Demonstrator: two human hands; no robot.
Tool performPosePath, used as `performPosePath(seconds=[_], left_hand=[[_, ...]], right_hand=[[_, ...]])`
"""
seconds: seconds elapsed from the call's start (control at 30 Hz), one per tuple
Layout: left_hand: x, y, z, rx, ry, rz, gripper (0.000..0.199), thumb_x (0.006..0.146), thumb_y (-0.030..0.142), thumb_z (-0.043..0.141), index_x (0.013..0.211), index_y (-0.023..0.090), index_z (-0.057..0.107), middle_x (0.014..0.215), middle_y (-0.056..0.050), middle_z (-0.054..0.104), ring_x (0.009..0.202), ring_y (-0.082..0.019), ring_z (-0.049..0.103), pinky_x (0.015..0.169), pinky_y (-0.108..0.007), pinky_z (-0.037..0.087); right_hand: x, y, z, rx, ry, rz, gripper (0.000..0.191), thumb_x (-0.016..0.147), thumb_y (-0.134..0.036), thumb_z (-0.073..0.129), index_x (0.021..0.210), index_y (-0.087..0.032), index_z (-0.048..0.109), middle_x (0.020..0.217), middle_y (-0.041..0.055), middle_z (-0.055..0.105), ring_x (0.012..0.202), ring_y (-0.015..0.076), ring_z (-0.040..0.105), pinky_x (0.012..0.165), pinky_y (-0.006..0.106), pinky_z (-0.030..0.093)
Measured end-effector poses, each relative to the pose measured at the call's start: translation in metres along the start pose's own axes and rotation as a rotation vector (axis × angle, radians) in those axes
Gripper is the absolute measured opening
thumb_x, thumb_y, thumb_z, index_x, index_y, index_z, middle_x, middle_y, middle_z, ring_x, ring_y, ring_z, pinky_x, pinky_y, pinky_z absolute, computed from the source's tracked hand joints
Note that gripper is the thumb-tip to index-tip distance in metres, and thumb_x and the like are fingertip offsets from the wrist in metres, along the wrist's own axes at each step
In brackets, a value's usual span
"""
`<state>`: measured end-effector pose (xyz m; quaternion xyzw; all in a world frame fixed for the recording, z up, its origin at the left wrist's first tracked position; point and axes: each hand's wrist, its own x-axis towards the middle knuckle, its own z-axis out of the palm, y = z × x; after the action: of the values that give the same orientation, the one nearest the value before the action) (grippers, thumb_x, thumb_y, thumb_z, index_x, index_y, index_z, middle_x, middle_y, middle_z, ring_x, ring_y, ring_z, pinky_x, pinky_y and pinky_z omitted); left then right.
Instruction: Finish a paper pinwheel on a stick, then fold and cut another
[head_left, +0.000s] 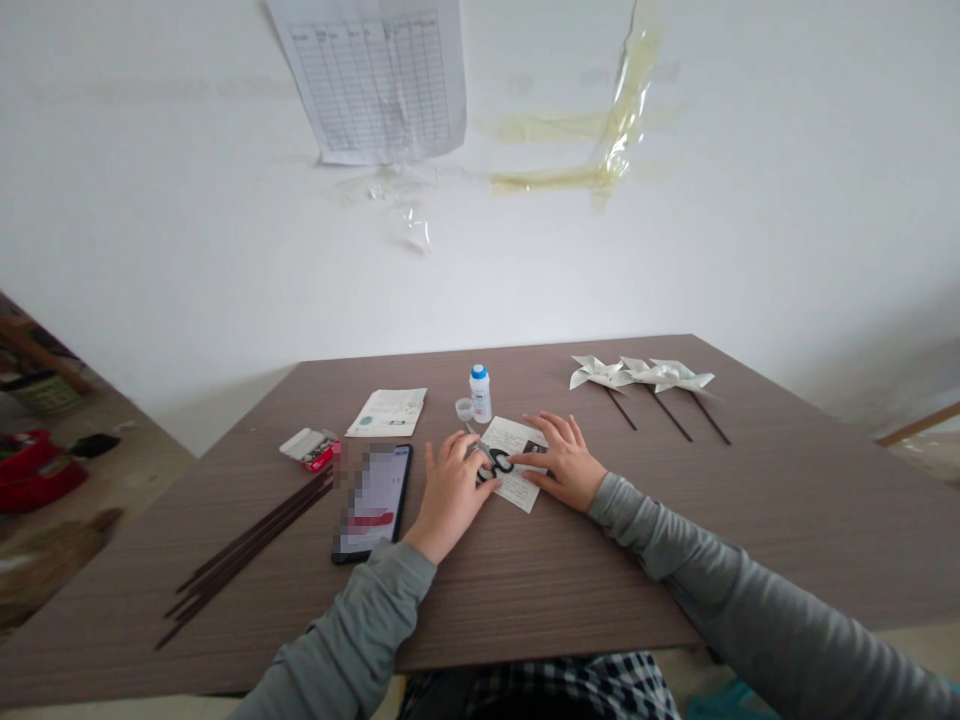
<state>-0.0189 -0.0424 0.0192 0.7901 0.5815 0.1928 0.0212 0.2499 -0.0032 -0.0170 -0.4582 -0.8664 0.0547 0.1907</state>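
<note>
The left hand (452,492) that I watch from my end lies nearer to me than the white bottle (481,398) and a little to its left, fingers loosely bent and thumb set apart from them, at the scissors (495,461). I cannot tell whether it grips them, since its fingers cover part of them. The right hand (564,465), to the right of the bottle and on my side of it, is spread fairly wide, fingertips on the printed paper (519,492). That paper lies on the worktop (600,560) just in front of the bottle, slightly right, with the black scissor handles over it.

My main worry is the bottle: a small clear cup (464,409) stands just to its left, and a forward sweep of the left fingers could tip either one. Lifting the scissors carelessly might drag or crease the paper, as they overlap, and if the blades part, the nearby fingers could be nicked. A wide left elbow could push the phone (373,505), left of the bottle and closer to me. The pinwheels (649,375), well to the bottle's right, look safe enough.
</note>
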Motion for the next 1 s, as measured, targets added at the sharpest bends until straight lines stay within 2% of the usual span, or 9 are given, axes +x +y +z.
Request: performPosePath(seconds=[0.13, 0.3, 0.43, 0.63, 0.7, 0.8, 0.9, 1.0], left_hand=[[-0.001, -0.001, 0.004, 0.048, 0.014, -0.022, 0.026, 0.105, 0.022, 0.104, 0.129, 0.029, 0.096, 0.17, -0.017, 0.087, 0.173, -0.048, 0.072, 0.147, -0.09, 0.053], [-0.004, -0.001, 0.005, 0.095, 0.016, -0.056, 0.044, 0.106, 0.027, 0.104, 0.149, 0.025, 0.094, 0.171, -0.022, 0.086, 0.173, -0.051, 0.072, 0.147, -0.088, 0.054], [-0.005, -0.003, 0.004, 0.123, 0.0, -0.065, 0.035, 0.108, 0.033, 0.102, 0.142, 0.025, 0.097, 0.174, -0.023, 0.085, 0.175, -0.052, 0.07, 0.148, -0.089, 0.052], [-0.008, -0.005, 0.005, 0.116, -0.007, -0.062, 0.027, 0.11, 0.034, 0.097, 0.136, 0.026, 0.098, 0.174, -0.022, 0.085, 0.174, -0.052, 0.07, 0.15, -0.09, 0.048], [-0.008, -0.005, 0.007, 0.109, -0.008, -0.055, 0.028, 0.11, 0.035, 0.096, 0.137, 0.026, 0.098, 0.173, -0.023, 0.085, 0.173, -0.053, 0.07, 0.149, -0.091, 0.048], [-0.008, -0.006, 0.007, 0.102, -0.015, -0.054, 0.031, 0.11, 0.037, 0.096, 0.138, 0.026, 0.097, 0.17, -0.022, 0.086, 0.171, -0.052, 0.071, 0.149, -0.09, 0.049], [-0.007, -0.005, 0.005, 0.091, -0.042, -0.059, 0.031, 0.111, 0.037, 0.095, 0.14, 0.026, 0.096, 0.165, -0.021, 0.089, 0.17, -0.052, 0.072, 0.149, -0.092, 0.046], [-0.006, -0.003, 0.002, 0.087, -0.064, -0.06, 0.03, 0.112, 0.035, 0.094, 0.14, 0.026, 0.096, 0.165, -0.02, 0.091, 0.17, -0.053, 0.072, 0.15, -0.093, 0.045]], right_hand=[[0.0, -0.004, -0.003, -0.005, -0.042, 0.001, 0.037, 0.122, -0.045, 0.088, 0.157, -0.055, 0.097, 0.196, 0.0103, 0.066, 0.188, 0.0546, 0.044, 0.151, 0.101, 0.025], [0.0, 0.002, -0.01, 0.011, -0.051, 0.048, 0.027, 0.124, -0.045, 0.083, 0.143, -0.045, 0.103, 0.194, 0.0125, 0.069, 0.187, 0.054, 0.046, 0.151, 0.103, 0.02], [0.0, 0.015, -0.012, 0.027, 0.014, 0.066, 0.02, 0.122, -0.045, 0.086, 0.125, -0.04, 0.105, 0.182, 0.0132, 0.079, 0.18, 0.052, 0.055, 0.149, 0.104, 0.025], [0.0, 0.033, -0.012, -0.005, 0.067, 0.16, 0.023, 0.117, -0.046, 0.09, 0.103, -0.032, 0.102, 0.157, 0.0158, 0.089, 0.165, 0.0504, 0.066, 0.151, 0.098, 0.029], [0.0, 0.034, -0.012, -0.021, 0.077, 0.158, 0.019, 0.114, -0.047, 0.093, 0.106, -0.032, 0.102, 0.151, 0.0163, 0.09, 0.157, 0.0487, 0.071, 0.151, 0.092, 0.035], [0.0, 0.032, -0.011, -0.041, 0.064, 0.136, 0.019, 0.112, -0.045, 0.094, 0.122, -0.033, 0.103, 0.14, 0.0153, 0.092, 0.146, 0.0444, 0.076, 0.149, 0.08, 0.043], [0.001, 0.025, -0.011, -0.035, 0.016, 0.129, 0.031, 0.113, -0.036, 0.089, 0.142, -0.032, 0.1, 0.13, 0.0133, 0.095, 0.138, 0.0409, 0.081, 0.145, 0.072, 0.048], [0.002, 0.021, -0.014, -0.03, -0.023, 0.145, 0.041, 0.111, -0.023, 0.085, 0.15, -0.03, 0.097, 0.132, 0.0143, 0.097, 0.139, 0.0404, 0.084, 0.142, 0.068, 0.05]])
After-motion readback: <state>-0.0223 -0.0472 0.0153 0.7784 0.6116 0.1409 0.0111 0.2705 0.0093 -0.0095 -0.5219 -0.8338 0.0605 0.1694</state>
